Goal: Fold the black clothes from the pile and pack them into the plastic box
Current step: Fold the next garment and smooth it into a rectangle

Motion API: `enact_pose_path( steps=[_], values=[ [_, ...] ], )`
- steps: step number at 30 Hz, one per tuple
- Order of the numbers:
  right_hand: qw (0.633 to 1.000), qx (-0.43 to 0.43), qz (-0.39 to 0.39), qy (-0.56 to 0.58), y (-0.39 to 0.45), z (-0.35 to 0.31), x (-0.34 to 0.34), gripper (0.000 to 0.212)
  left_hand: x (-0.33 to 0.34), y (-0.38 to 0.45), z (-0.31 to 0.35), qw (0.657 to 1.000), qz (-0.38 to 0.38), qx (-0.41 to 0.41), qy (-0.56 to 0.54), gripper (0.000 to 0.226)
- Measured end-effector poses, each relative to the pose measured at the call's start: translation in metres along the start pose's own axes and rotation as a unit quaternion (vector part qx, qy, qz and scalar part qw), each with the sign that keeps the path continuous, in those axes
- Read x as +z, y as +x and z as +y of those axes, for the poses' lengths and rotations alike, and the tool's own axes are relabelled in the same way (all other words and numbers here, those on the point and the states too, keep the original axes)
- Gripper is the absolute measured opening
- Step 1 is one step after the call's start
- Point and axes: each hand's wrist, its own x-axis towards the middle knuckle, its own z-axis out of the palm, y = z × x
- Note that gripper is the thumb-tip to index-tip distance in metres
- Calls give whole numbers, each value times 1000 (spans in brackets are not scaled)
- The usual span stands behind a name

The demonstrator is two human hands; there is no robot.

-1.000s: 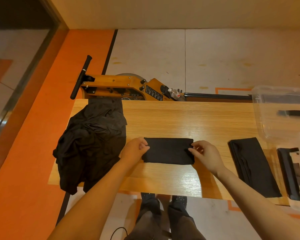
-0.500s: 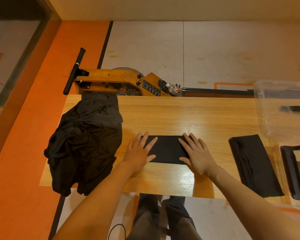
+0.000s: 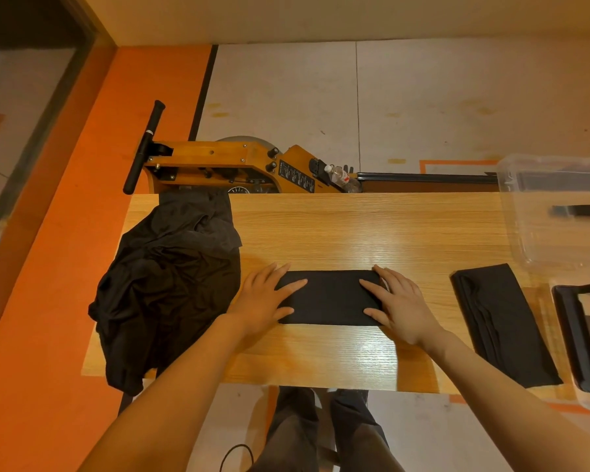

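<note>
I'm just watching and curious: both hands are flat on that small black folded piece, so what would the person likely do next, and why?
Probably lift the folded garment toward the plastic box. It already lies as a neat rectangle under the flat left hand and right hand, and another folded piece also waits beside the box.

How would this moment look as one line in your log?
step: flattening folded black cloth | left hand: flat on its left end | right hand: flat on its right end | plastic box: far right
</note>
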Motion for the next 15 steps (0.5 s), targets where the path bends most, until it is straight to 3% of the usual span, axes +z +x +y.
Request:
enact_pose_path(
  steps=[9,15],
  values=[
    [999,-12,-20,-24,3,2,-6,72,-9,9,-1,1000,-5,14,-17,79],
    [999,-11,-13,-28,3,2,-8,73,-10,18,3,981,26,-70,-178,53]
  ],
)
